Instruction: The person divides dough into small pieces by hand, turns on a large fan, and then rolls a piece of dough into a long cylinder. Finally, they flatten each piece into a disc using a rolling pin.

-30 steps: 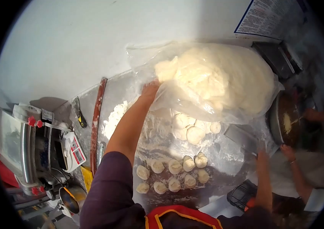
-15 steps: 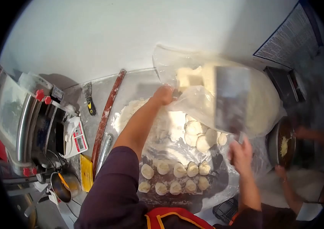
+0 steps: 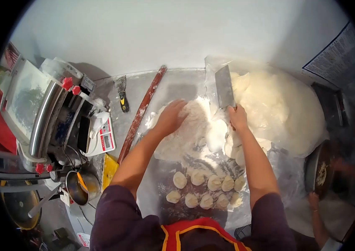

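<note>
My right hand (image 3: 238,118) grips the handle of a cleaver (image 3: 224,88), its broad metal blade pointing up and away, beside the large dough mass (image 3: 265,98). Clear plastic (image 3: 301,146) lies over and around that dough. At the edge of the flour pile (image 3: 186,131), my left hand (image 3: 171,119) is open, fingers stretched over the flour. Several round dough pieces (image 3: 232,146) lie partly hidden behind my right forearm. Nearer to me, two rows of small dough balls (image 3: 206,202) rest on the floured worktop (image 3: 148,209).
To the left are a red-brown rolling rod (image 3: 144,104), a scraper (image 3: 123,98), a white scale (image 3: 107,140), a metal pot (image 3: 77,188) and a machine with a steel roller (image 3: 43,119). At right, another person's hand (image 3: 313,200) touches a round pan (image 3: 313,167).
My left hand has let go of the plastic and moved to the flour. The cleaver has swung left from over the dough to its left edge. My view has shifted.
</note>
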Available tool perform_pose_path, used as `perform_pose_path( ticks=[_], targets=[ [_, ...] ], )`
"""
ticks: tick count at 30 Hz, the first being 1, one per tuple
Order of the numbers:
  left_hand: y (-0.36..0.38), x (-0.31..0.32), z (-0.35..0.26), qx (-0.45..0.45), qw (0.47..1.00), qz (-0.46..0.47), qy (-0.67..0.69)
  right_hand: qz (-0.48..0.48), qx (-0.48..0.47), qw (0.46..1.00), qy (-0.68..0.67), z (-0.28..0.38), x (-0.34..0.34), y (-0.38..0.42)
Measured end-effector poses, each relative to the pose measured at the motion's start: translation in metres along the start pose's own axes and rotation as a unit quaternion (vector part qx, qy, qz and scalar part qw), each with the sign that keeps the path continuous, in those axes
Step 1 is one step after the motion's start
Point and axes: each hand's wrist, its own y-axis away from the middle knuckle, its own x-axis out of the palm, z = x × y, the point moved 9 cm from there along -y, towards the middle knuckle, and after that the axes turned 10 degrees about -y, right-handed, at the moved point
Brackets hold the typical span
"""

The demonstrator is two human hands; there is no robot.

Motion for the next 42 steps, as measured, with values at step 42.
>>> perform_pose_path(
  ticks=[42],
  targets=[
    [0.329, -0.035, -0.006, -0.182, 0.962, -0.113, -0.170, 0.153, 0.069, 0.986, 0.017, -0.073, -0.083, 0.275]
  ],
)
